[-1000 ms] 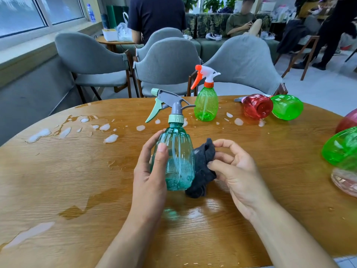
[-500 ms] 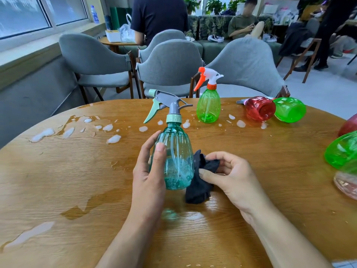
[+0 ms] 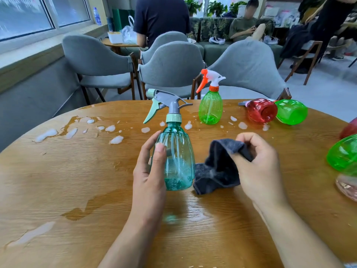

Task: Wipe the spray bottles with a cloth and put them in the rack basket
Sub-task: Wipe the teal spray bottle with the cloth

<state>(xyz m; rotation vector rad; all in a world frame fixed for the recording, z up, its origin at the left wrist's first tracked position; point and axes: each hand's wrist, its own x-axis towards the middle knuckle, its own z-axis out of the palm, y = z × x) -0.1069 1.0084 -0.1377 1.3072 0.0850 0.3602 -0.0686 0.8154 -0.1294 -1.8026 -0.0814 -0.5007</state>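
Observation:
A teal spray bottle (image 3: 178, 161) with a grey trigger head stands upright on the wooden table (image 3: 58, 180). My left hand (image 3: 149, 171) grips its left side. My right hand (image 3: 257, 167) pinches a dark grey cloth (image 3: 218, 171) just right of the bottle; the cloth's lower end lies on the table next to the bottle's base. Farther back stands a green spray bottle (image 3: 210, 109) with an orange-and-white head. A red bottle (image 3: 260, 111) and a green bottle (image 3: 290, 112) lie on their sides. No rack basket is in view.
Foam blobs and wet streaks (image 3: 81, 130) spread over the table's left and middle. More bottles, green (image 3: 343, 153), red (image 3: 350, 130) and clear (image 3: 347, 187), sit at the right edge. Grey chairs (image 3: 172, 64) ring the far side. People sit and stand behind.
My right hand has pulled the cloth away from the teal bottle's side to the right and lifted part of it. My left hand keeps its hold on the bottle.

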